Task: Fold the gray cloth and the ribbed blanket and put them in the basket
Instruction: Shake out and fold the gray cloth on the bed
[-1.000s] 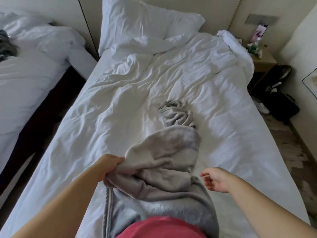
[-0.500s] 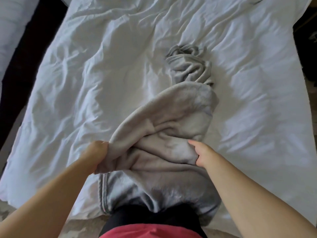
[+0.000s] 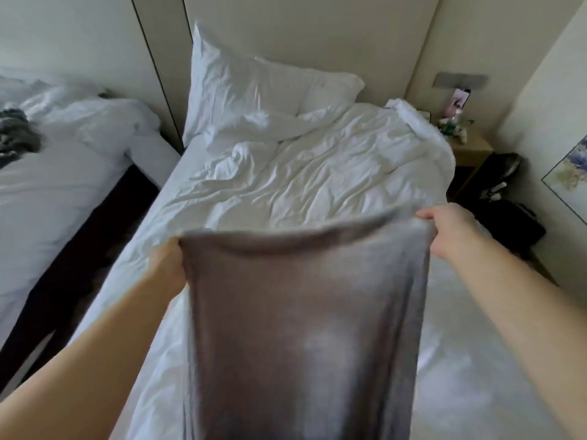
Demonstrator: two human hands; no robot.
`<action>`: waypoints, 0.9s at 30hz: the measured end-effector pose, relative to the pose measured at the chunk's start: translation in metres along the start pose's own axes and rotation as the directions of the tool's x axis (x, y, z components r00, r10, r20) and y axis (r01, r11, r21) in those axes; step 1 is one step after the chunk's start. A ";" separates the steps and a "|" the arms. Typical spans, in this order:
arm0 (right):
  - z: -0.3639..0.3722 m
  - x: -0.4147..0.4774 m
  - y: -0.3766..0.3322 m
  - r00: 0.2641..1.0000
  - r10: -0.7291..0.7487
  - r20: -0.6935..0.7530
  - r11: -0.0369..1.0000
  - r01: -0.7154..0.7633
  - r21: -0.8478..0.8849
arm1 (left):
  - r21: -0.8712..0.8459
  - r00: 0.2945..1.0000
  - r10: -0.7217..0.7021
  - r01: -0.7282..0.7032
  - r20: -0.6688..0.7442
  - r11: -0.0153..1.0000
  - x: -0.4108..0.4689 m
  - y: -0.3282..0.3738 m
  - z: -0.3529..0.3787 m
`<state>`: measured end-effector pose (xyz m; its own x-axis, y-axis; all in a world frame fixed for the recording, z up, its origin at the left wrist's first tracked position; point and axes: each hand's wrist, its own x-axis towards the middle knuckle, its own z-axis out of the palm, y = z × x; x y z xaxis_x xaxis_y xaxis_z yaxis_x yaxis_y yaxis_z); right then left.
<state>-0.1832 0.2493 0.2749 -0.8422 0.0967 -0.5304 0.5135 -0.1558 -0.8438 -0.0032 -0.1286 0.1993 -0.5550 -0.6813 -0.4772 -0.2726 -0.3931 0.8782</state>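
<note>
As left hand, right hand fingers clamp its corners, gray cloth — hanging spread.

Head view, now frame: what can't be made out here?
All head view.
The gray cloth: motion-blurred; lower end cut off by bottom edge.
The left hand: fingers hidden behind the cloth it grips; right hand grips the other corner, blurred.
The bed: near part hidden by the cloth.
The dark fabric on the other bed: cut by left edge, too small to identify.
The basket: not in view.
</note>
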 end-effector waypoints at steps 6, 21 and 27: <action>-0.045 -0.026 0.055 0.994 -0.050 -0.099 0.984 0.066 0.168 | -0.161 0.988 -0.139 0.128 -0.060 0.979 -0.023 -0.027 -0.011; -0.164 -0.065 0.319 0.716 0.637 -0.286 0.462 -0.651 -0.602 | 0.766 0.907 -0.380 0.371 -0.180 0.525 -0.060 -0.224 -0.107; -0.180 -0.067 0.333 0.742 0.625 -0.244 0.511 -0.624 -0.591 | 0.893 0.884 -0.430 0.334 -0.185 0.303 -0.073 -0.247 -0.113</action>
<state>0.0740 0.3678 0.0144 -0.2642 0.2140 -0.9404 0.8849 0.4415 -0.1481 0.1935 -0.0512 0.0137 -0.2280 -0.5472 -0.8053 -0.9694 0.2045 0.1355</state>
